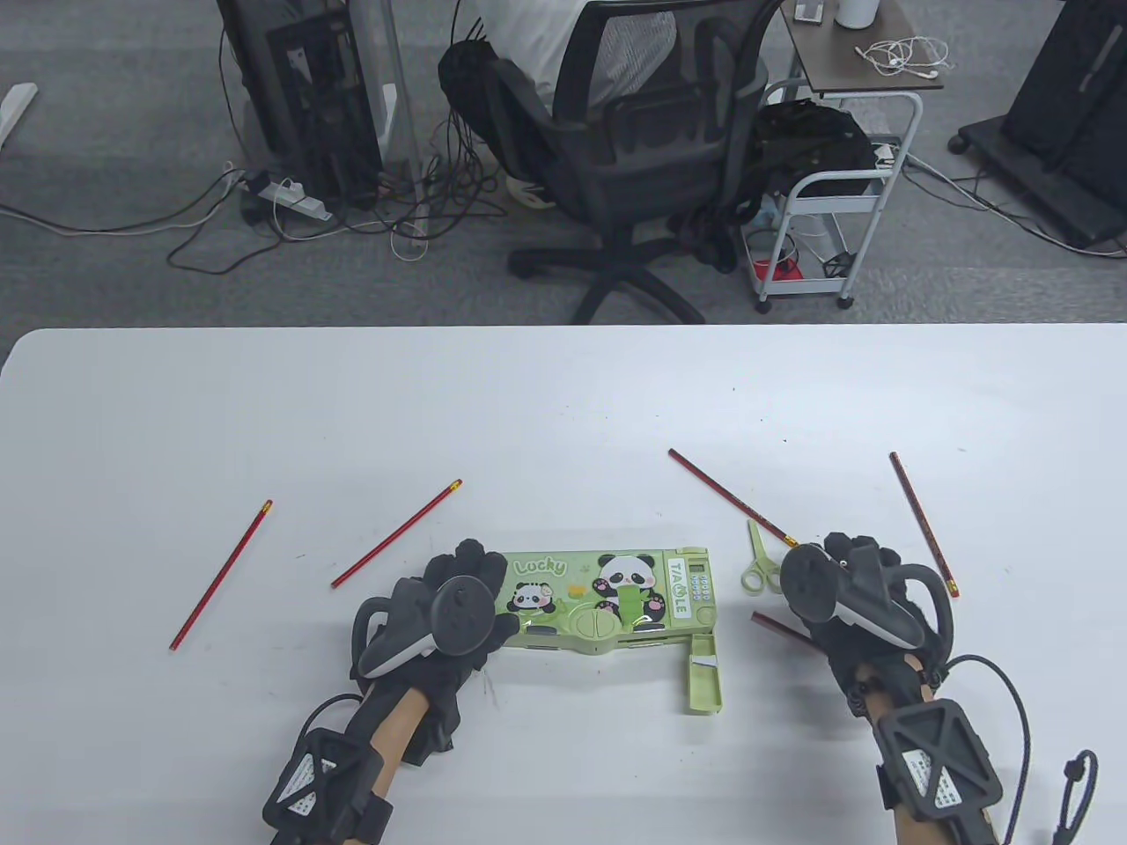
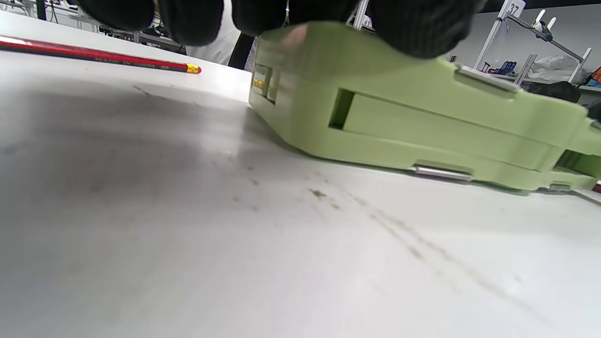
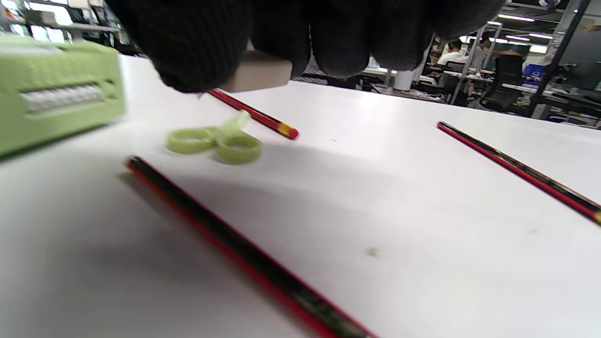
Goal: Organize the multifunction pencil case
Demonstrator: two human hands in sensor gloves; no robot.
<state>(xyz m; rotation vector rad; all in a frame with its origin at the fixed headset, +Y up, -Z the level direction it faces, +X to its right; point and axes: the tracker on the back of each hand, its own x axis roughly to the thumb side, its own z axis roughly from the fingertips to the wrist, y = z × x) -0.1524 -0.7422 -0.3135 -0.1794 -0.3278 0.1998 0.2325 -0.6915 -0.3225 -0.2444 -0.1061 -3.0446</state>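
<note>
The green panda pencil case [image 1: 616,598] lies flat near the table's front edge, with a small drawer [image 1: 704,676] sticking out of its near right corner. My left hand [image 1: 475,591] holds the case's left end. In the left wrist view its fingertips [image 2: 413,28] lie on the lid of the case [image 2: 422,126]. My right hand [image 1: 836,576] hovers to the right of the case and pinches a pale eraser [image 3: 258,71]. Below it lie green scissors [image 3: 216,141] and a red pencil [image 3: 244,253]. Part of that pencil [image 1: 779,627] shows in the table view.
More red pencils lie around: at far left [image 1: 222,574], left of the case [image 1: 396,533], behind the scissors [image 1: 726,495] and at far right [image 1: 922,523]. The scissors [image 1: 755,563] lie between the case and my right hand. An office chair [image 1: 616,132] stands beyond the table.
</note>
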